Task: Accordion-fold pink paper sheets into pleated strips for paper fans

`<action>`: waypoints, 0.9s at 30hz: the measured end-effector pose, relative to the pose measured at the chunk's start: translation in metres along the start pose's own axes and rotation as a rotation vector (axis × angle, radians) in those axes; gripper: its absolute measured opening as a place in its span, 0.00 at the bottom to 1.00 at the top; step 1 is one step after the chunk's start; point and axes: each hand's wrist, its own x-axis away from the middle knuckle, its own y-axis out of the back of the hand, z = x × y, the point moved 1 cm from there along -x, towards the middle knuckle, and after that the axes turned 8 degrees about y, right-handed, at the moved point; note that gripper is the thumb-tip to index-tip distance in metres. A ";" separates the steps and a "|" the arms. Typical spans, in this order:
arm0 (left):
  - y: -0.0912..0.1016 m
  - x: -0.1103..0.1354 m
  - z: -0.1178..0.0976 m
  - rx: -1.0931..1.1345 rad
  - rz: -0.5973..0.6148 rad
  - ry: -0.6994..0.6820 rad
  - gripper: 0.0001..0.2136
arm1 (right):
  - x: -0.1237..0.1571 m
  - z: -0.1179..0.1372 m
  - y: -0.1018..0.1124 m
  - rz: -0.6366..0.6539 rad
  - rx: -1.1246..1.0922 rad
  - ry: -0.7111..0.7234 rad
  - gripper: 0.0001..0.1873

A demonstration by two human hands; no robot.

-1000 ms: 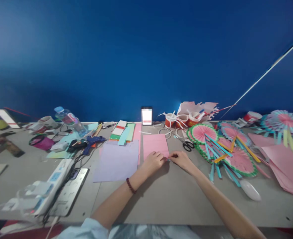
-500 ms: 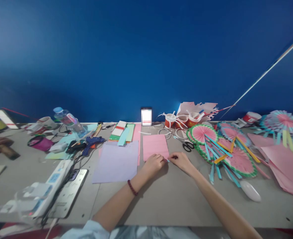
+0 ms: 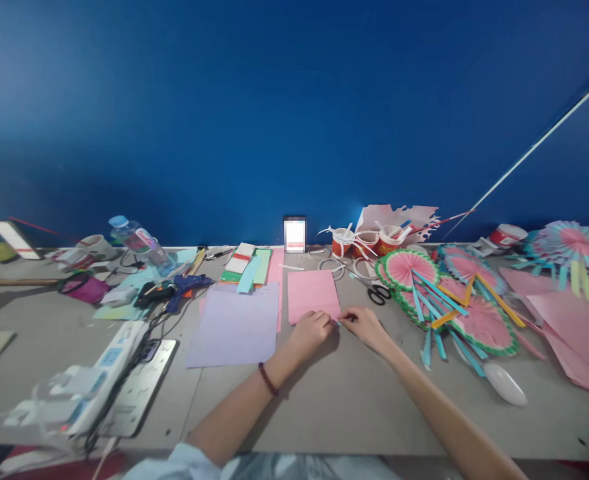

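A pink paper sheet point(image 3: 312, 292) lies on the grey table point(image 3: 344, 393) in front of me. My left hand point(image 3: 313, 329) rests curled on its near edge, fingers pressed down on the paper. My right hand point(image 3: 365, 324) pinches the sheet's near right corner, where a small blue bit shows between the fingertips. The two hands almost touch. A lilac sheet point(image 3: 234, 323) lies just left of them.
Black scissors point(image 3: 378, 293) and several pink pleated paper fans point(image 3: 474, 313) lie to the right. Red cups point(image 3: 364, 241) stand at the back, beside a small screen point(image 3: 294, 235). A blue glue gun point(image 3: 184, 287), a bottle point(image 3: 139, 244) and a power strip point(image 3: 99, 373) sit left.
My hands have barely shifted on the pink sheet. At the far left, another person's hand and the thing it held have gone from view.
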 end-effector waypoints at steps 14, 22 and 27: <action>-0.006 0.004 -0.010 -0.072 0.051 0.045 0.06 | 0.040 -0.001 -0.024 -0.123 0.438 0.323 0.20; -0.003 0.005 -0.013 -0.036 0.081 0.101 0.06 | 0.056 0.005 -0.034 -0.072 0.720 0.369 0.24; 0.003 0.005 -0.017 -0.038 0.111 0.130 0.06 | 0.060 0.010 -0.039 -0.074 0.855 0.342 0.25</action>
